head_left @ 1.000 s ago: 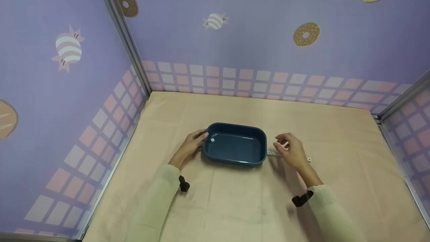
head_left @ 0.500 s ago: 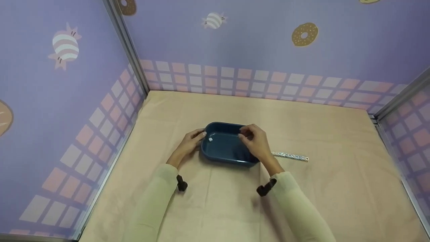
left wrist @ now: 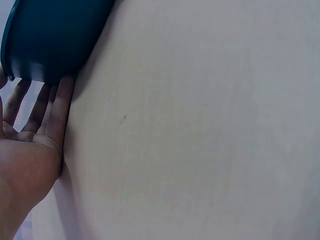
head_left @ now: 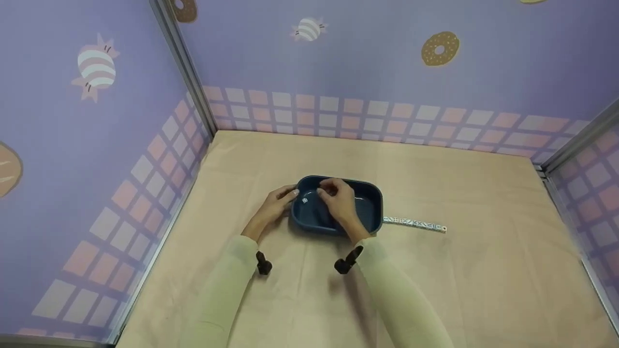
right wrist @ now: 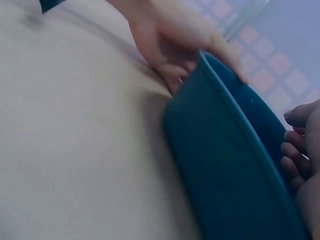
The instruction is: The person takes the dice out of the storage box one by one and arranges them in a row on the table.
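A dark blue rectangular baking dish [head_left: 309, 227] stands on the cloth. My left hand [head_left: 272, 209] grips its left end, thumb over the rim and fingers against the outer wall, as the left wrist view also shows on the dish [left wrist: 55, 45]. One small white die [head_left: 304, 200] lies inside, near the left end. Over the inside of the dish is my right hand [head_left: 340, 200], fingers loosely bent, to the right of the die. In the right wrist view these fingers [right wrist: 295, 155] are bent beside the rim, with nothing visible between them.
A straight row of several small white dice [head_left: 415, 224] extends right from the dish's right end on the beige cloth [head_left: 483, 270]. Purple patterned walls [head_left: 367, 58] enclose the back and sides.
My right hand has moved left, from above the row of dice to over the inside of the dish, uncovering the row. The left hand keeps its grip and the dish stays in place.
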`<state>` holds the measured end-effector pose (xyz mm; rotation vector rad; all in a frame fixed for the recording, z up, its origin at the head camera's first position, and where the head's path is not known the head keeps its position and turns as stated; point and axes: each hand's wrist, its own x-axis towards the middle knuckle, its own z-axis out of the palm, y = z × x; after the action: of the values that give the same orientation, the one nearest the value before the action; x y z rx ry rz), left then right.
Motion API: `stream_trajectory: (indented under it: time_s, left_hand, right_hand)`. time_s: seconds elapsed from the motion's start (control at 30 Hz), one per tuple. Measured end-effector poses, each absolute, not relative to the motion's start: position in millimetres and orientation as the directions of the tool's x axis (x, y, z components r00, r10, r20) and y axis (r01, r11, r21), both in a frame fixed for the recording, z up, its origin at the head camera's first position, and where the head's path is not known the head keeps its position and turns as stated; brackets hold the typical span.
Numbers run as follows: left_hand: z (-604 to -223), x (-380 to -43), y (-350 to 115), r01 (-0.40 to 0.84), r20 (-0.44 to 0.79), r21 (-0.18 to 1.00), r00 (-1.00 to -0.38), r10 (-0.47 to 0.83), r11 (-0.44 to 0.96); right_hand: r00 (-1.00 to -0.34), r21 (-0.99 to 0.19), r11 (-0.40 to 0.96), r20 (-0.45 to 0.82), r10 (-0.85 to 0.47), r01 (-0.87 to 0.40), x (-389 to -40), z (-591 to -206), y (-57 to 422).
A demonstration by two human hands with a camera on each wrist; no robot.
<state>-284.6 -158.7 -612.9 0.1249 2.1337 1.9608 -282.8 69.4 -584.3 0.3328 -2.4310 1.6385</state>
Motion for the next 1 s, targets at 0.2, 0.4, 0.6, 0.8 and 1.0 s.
stream_trajectory:
  time_s: [0.2,0.4,0.6,0.8,1.0]
  left_hand:
    - [-611.9,-283.1,-162.1,-0.097,-0.115,0.991,-0.970,0.214,0.094]
    - [-611.2,-284.1,-159.4,-0.101,-0.119,0.991,-0.968,0.220,0.091]
    - [-612.2,-285.3,-158.5,-0.100,-0.123,0.988,-0.970,0.210,0.114]
    - [-611.7,-285.1,-159.2,-0.113,-0.130,0.990,-0.966,0.223,0.089]
    - [-615.1,-286.6,-159.3,-0.108,-0.127,0.990,-0.964,0.233,0.091]
  right_hand:
    - [-0.944,-0.817,0.475,0.262,-0.199,-0.327,-283.4,-582.6,47.8]
    - [-0.928,-0.736,0.570,0.240,-0.284,-0.364,-289.5,-589.5,44.1]
    - [-0.907,-0.712,0.596,0.141,-0.397,-0.372,-292.4,-597.5,43.8]
    - [-0.876,-0.639,0.651,0.078,-0.477,-0.411,-289.5,-597.7,42.9]
    - [-0.877,-0.624,0.671,0.051,-0.477,-0.401,-287.4,-597.1,43.1]
